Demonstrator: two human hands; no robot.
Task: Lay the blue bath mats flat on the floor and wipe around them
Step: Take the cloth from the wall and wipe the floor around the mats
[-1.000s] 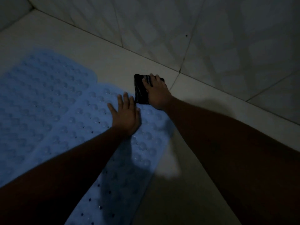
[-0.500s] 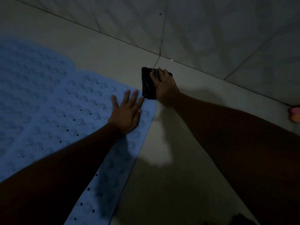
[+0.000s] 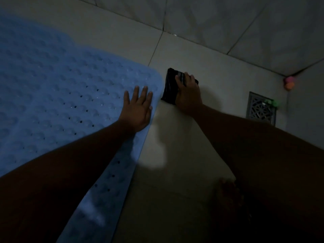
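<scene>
Mid-frame, left hand [image 3: 138, 111], fingers spread, presses the blue mat [image 3: 57, 88]; right hand [image 3: 188, 95] flattens a dark cloth [image 3: 169, 86] on the floor [image 3: 175, 190].

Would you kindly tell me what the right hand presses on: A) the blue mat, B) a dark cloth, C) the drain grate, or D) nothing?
B: the right hand lies flat on the dark cloth, on the floor beside the blue mat.
</scene>
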